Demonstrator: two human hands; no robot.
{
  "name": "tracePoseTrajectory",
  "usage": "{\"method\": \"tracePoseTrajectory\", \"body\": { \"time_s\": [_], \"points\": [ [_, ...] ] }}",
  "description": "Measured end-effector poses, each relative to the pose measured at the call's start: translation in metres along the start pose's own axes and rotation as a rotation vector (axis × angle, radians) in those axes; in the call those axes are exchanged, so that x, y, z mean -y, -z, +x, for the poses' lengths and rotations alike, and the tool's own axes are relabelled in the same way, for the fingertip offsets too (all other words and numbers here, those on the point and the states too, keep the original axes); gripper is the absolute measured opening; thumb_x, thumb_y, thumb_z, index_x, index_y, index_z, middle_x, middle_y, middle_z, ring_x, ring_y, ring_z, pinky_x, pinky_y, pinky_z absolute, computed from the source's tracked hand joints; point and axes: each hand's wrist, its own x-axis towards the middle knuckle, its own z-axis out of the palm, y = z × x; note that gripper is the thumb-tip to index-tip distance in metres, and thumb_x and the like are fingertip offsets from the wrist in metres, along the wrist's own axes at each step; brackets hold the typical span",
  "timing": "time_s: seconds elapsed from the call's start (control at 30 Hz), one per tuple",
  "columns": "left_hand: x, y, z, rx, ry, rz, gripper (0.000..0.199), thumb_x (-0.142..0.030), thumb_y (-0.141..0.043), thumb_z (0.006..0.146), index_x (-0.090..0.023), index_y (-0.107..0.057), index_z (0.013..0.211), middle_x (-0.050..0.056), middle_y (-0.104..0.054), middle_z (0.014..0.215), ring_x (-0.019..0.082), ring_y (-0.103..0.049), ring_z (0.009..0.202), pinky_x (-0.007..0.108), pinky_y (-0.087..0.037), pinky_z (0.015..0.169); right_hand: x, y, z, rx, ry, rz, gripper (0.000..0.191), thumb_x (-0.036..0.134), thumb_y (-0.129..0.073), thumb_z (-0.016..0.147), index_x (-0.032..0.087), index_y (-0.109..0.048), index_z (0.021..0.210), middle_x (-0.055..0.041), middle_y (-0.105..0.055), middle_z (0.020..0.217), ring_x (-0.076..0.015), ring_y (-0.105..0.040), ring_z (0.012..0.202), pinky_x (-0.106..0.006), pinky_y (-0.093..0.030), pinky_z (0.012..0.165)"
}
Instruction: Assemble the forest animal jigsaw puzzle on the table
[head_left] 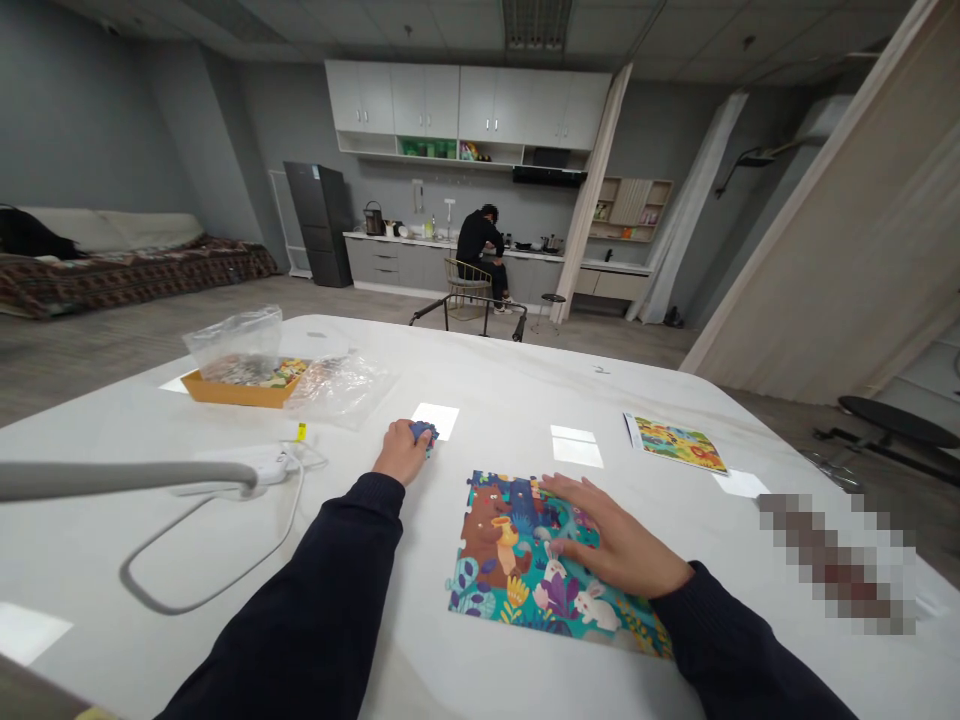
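Note:
A partly joined jigsaw puzzle (502, 560) with a bear and white rabbits lies flat on the white table (420, 620). Across its upper right part rests my right hand (607, 535), fingers stretched out and palm down, covering some of the picture. My left hand (399, 452) is beyond the puzzle's upper left corner, fingers closed on blue puzzle pieces (424, 432). How many pieces it grips I cannot tell.
An orange box (236, 392) with loose pieces and a clear plastic bag (341, 385) sit at the far left. A grey cable (210, 602) loops on the left. A picture card (679, 443) lies to the right. One person (480, 245) sits by the distant counter.

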Motion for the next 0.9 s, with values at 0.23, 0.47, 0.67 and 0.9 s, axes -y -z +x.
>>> {"method": "tracePoseTrajectory", "body": {
  "time_s": [0.23, 0.47, 0.67, 0.9],
  "points": [
    [-0.003, -0.002, -0.001, -0.053, -0.037, 0.269, 0.045, -0.041, -0.05, 0.095, -0.011, -0.056, 0.127, 0.022, -0.059, 0.132, 0.038, -0.048, 0.129, 0.05, -0.038, 0.108, -0.002, -0.03, -0.015, 0.207, -0.031, -0.128, 0.093, 0.072, -0.06, 0.087, 0.034, -0.022, 0.163, -0.0048, -0.014, 0.171, -0.0365, -0.005, 0.158, -0.065, 0.001, 0.126],
    [-0.002, -0.002, 0.001, -0.09, -0.061, 0.346, 0.069, -0.046, -0.047, 0.097, -0.001, -0.039, 0.149, 0.028, -0.056, 0.135, 0.042, -0.046, 0.128, 0.055, -0.036, 0.107, -0.018, -0.032, 0.006, 0.131, 0.007, -0.185, 0.093, 0.074, -0.061, 0.085, 0.034, -0.027, 0.162, -0.0041, -0.02, 0.171, -0.0328, -0.014, 0.158, -0.059, -0.007, 0.128],
    [-0.003, -0.002, 0.001, -0.129, -0.122, 0.287, 0.066, -0.037, -0.041, 0.101, 0.001, -0.026, 0.153, 0.024, -0.064, 0.123, 0.034, -0.054, 0.123, 0.052, -0.035, 0.111, -0.042, -0.028, 0.027, 0.002, 0.058, -0.174, 0.083, 0.067, -0.065, 0.087, 0.032, -0.039, 0.158, -0.0093, -0.034, 0.166, -0.033, -0.028, 0.155, -0.062, -0.015, 0.126],
    [-0.027, 0.017, -0.011, -0.24, -0.193, 0.212, 0.038, -0.022, -0.043, 0.097, -0.013, -0.054, 0.132, 0.02, -0.061, 0.125, 0.037, -0.052, 0.126, 0.057, -0.035, 0.111, -0.04, -0.027, 0.025, -0.118, 0.103, -0.206, 0.068, 0.054, -0.063, 0.094, 0.026, -0.046, 0.154, -0.012, -0.046, 0.16, -0.0327, -0.036, 0.151, -0.066, -0.019, 0.124]
  ]
}}
